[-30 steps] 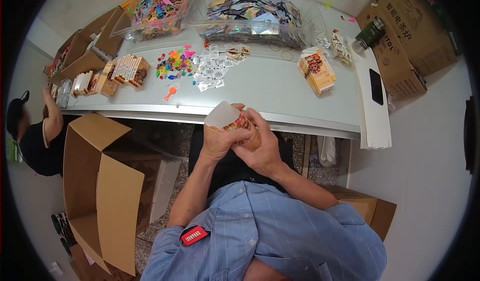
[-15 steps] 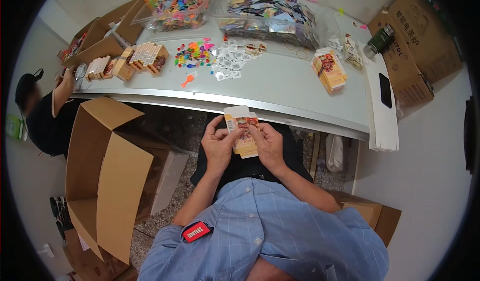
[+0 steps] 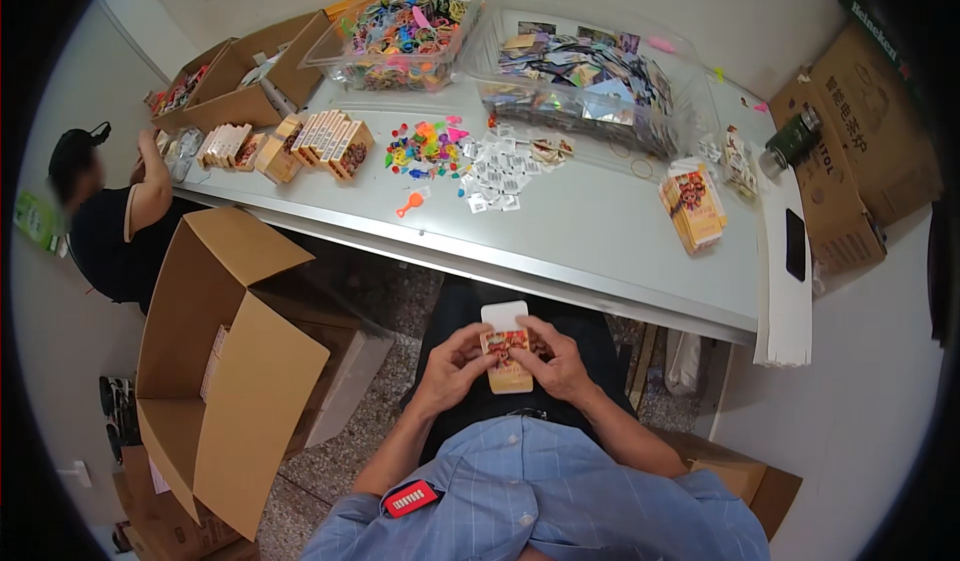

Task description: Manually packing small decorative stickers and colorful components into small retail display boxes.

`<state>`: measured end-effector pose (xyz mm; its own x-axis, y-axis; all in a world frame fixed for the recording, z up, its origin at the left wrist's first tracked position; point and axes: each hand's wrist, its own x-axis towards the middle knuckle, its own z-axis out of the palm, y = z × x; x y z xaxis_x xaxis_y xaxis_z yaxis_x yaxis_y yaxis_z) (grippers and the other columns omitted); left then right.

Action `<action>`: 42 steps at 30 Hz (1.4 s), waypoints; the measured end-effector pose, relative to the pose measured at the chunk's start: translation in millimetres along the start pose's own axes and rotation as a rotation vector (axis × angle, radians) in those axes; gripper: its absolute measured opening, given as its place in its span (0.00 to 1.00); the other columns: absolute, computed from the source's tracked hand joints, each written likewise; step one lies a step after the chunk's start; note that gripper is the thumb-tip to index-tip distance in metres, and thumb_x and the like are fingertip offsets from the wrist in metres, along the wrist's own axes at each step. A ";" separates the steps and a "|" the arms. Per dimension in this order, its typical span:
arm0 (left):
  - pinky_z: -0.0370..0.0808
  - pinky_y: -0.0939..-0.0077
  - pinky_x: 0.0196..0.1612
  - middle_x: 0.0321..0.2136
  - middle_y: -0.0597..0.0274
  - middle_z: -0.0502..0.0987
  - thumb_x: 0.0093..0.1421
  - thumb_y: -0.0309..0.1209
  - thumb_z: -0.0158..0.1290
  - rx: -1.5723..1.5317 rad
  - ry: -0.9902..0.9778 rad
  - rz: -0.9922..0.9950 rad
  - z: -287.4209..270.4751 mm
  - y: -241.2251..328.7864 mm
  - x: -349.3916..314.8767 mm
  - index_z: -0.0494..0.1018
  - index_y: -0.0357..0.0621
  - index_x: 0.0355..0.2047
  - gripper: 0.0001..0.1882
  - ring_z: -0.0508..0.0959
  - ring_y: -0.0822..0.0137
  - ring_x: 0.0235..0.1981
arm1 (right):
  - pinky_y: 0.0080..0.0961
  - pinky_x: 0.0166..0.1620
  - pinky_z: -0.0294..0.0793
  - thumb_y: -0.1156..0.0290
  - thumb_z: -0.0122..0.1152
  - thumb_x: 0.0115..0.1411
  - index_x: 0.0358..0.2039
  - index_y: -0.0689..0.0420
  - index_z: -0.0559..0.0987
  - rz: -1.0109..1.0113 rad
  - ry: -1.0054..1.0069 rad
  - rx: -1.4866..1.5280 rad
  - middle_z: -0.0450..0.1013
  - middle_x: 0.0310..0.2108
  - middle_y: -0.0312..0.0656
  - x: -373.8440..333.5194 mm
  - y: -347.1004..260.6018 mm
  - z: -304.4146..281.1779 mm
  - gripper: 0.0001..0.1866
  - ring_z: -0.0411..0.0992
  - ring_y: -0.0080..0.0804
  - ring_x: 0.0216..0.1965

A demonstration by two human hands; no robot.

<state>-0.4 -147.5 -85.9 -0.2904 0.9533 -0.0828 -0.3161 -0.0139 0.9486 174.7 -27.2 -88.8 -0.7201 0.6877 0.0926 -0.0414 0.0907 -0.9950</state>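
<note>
Here, printed carton point(image 3: 508, 343), between both hands point(image 3: 448, 373)

Printed carton point(image 3: 506, 343) in two-handed grip point(image 3: 450, 367)

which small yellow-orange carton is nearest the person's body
The carton held between the left hand and right hand, white flap open; the stack and row of cartons sit on the table, farther off.

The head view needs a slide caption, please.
Left hand and right hand hold a printed carton beside a cluttered table.
</note>
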 end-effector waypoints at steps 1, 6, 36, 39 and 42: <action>0.78 0.70 0.54 0.49 0.50 0.80 0.64 0.18 0.57 -0.004 0.006 0.006 -5.0 -2.9 -2.0 0.67 0.36 0.60 0.25 0.80 0.64 0.50 | 0.18 0.41 0.76 0.77 0.66 0.63 0.58 0.59 0.74 -0.002 -0.008 -0.004 0.77 0.39 0.38 2.0 2.0 -1.6 0.22 0.75 0.19 0.38; 0.79 0.72 0.50 0.43 0.54 0.81 0.64 0.20 0.59 0.304 -0.090 0.021 -16.1 -7.0 -1.2 0.72 0.34 0.55 0.19 0.82 0.67 0.45 | 0.20 0.39 0.74 0.75 0.68 0.61 0.36 0.60 0.80 -0.031 -0.103 -0.066 0.76 0.34 0.40 3.6 11.2 -9.1 0.05 0.75 0.22 0.35; 0.79 0.73 0.45 0.42 0.51 0.84 0.60 0.23 0.63 0.326 -0.126 -0.148 -7.0 19.8 -1.7 0.83 0.35 0.41 0.09 0.82 0.64 0.42 | 0.25 0.45 0.76 0.76 0.66 0.61 0.39 0.64 0.85 0.043 -0.225 -0.021 0.80 0.41 0.47 -6.3 -11.7 -26.9 0.07 0.78 0.32 0.41; 0.80 0.74 0.42 0.41 0.51 0.84 0.57 0.23 0.65 0.477 -0.128 0.025 -4.4 19.5 -5.8 0.84 0.36 0.40 0.10 0.84 0.62 0.39 | 0.23 0.44 0.75 0.76 0.61 0.63 0.43 0.64 0.84 0.016 -0.280 -0.042 0.79 0.43 0.46 -4.7 -17.0 -30.4 0.10 0.76 0.28 0.40; 0.80 0.76 0.36 0.40 0.52 0.84 0.52 0.22 0.67 0.720 -0.082 0.359 6.9 41.2 -6.4 0.84 0.39 0.38 0.11 0.85 0.61 0.34 | 0.15 0.30 0.69 0.66 0.50 0.72 0.58 0.65 0.74 0.359 0.061 0.141 0.79 0.41 0.42 -2.2 -29.8 -30.5 0.20 0.72 0.21 0.28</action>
<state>-5.4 -152.1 -44.1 -0.1878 0.9471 0.2604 0.4513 -0.1522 0.8793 198.7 -9.5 -58.3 -0.6636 0.6997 -0.2646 0.1081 -0.2603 -0.9595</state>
